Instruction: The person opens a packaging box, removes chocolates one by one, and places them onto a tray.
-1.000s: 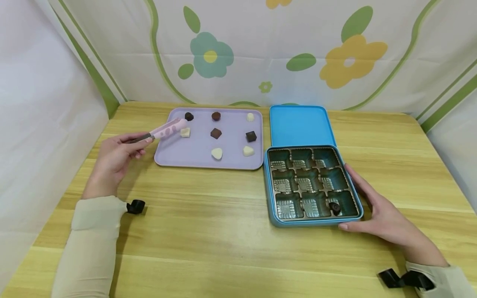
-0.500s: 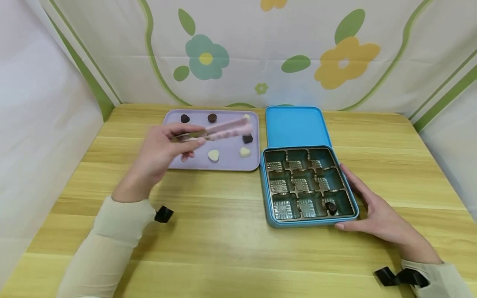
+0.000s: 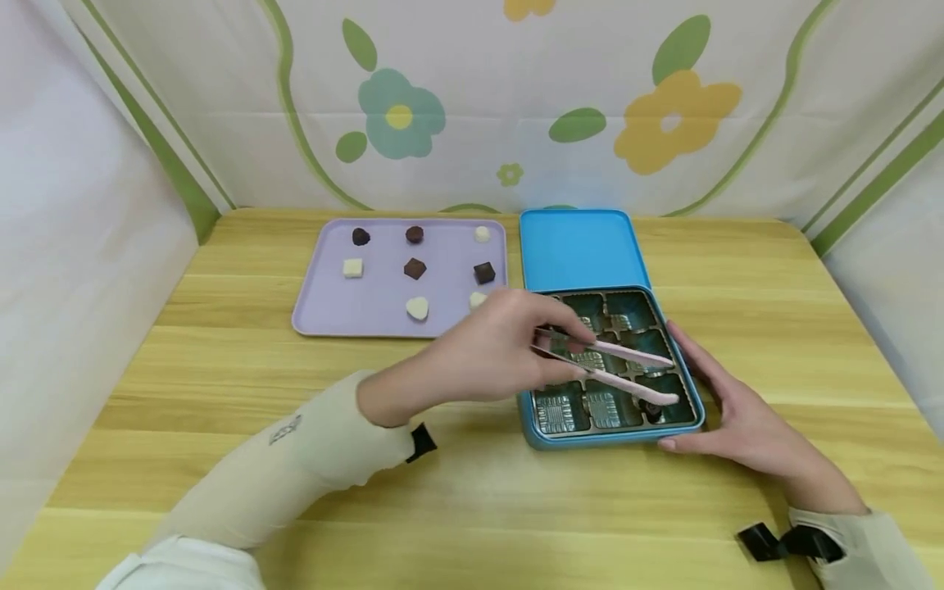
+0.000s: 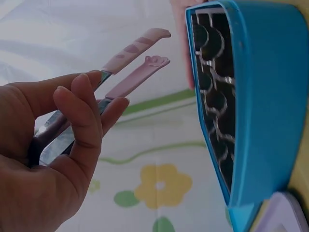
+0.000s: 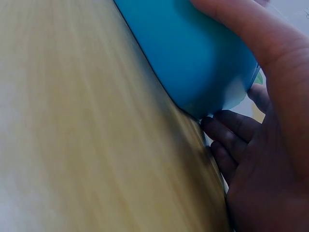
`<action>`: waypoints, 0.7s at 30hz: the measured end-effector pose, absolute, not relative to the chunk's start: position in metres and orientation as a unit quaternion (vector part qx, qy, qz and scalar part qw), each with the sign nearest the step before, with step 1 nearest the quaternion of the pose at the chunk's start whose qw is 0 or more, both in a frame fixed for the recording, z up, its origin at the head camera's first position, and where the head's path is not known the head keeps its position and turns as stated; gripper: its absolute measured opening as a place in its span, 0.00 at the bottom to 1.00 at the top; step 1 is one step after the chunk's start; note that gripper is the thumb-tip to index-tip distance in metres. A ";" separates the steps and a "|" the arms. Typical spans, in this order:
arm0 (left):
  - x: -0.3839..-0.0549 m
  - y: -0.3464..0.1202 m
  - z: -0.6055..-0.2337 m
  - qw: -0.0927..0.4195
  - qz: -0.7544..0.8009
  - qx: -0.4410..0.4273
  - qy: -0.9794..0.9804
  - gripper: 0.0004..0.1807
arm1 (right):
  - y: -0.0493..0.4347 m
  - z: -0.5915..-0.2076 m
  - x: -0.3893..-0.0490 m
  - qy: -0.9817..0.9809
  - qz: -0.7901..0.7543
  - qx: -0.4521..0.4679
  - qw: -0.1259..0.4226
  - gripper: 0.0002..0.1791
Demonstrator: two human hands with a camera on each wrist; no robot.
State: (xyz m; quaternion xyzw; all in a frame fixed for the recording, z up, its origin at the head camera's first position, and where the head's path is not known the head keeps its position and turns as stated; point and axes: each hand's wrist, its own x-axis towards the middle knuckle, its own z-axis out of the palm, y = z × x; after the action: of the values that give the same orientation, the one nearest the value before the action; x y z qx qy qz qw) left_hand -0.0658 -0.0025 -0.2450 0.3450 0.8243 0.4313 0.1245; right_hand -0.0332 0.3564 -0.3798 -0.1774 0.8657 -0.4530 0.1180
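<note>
My left hand [image 3: 487, 344] holds a pair of pink-and-metal tongs [image 3: 627, 354] between thumb and fingers, above the compartmented blue tin [image 3: 590, 442]. The tongs' arms stand apart with nothing between their tips, as the left wrist view also shows. One dark chocolate [image 3: 652, 414] lies in the tin's front right compartment, partly hidden under a tong tip. The left hand hides the tin's left compartments. My right hand [image 3: 752, 426] holds the tin's front right corner, thumb along the front and fingers along the right side. In the right wrist view its fingertips touch the blue wall.
Left of the tin lies a lilac tray [image 3: 324, 307] with several chocolates, among them a white square [image 3: 353, 268], a brown diamond-shaped one [image 3: 415, 268] and a white heart-like one [image 3: 417, 308]. The tin's blue lid [image 3: 578, 246] lies open behind it. A flowered cloth [image 3: 472, 106] hangs at the back.
My left hand has carried the tongs rightward from over the tray to above the tin, and their arms have spread. My right hand stays on the tin's corner.
</note>
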 end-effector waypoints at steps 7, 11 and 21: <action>-0.068 0.038 -0.239 0.176 0.341 0.381 0.841 0.09 | 0.357 -0.380 -0.032 0.859 -0.465 -0.176 0.120 0.77; -0.070 0.057 -0.231 0.185 0.289 0.397 0.851 0.06 | 0.358 -0.380 -0.032 0.858 -0.468 -0.173 0.124 0.76; -0.079 0.076 -0.214 0.199 0.255 0.415 0.850 0.15 | 0.357 -0.379 -0.033 0.868 -0.449 -0.170 0.127 0.74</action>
State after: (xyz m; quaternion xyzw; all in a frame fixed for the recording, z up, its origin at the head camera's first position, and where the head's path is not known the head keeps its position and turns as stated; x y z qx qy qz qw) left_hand -0.0794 0.0763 -0.2136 0.4155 0.8502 0.2548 0.1989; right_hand -0.0326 0.3565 -0.3794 -0.1698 0.8681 -0.4488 0.1270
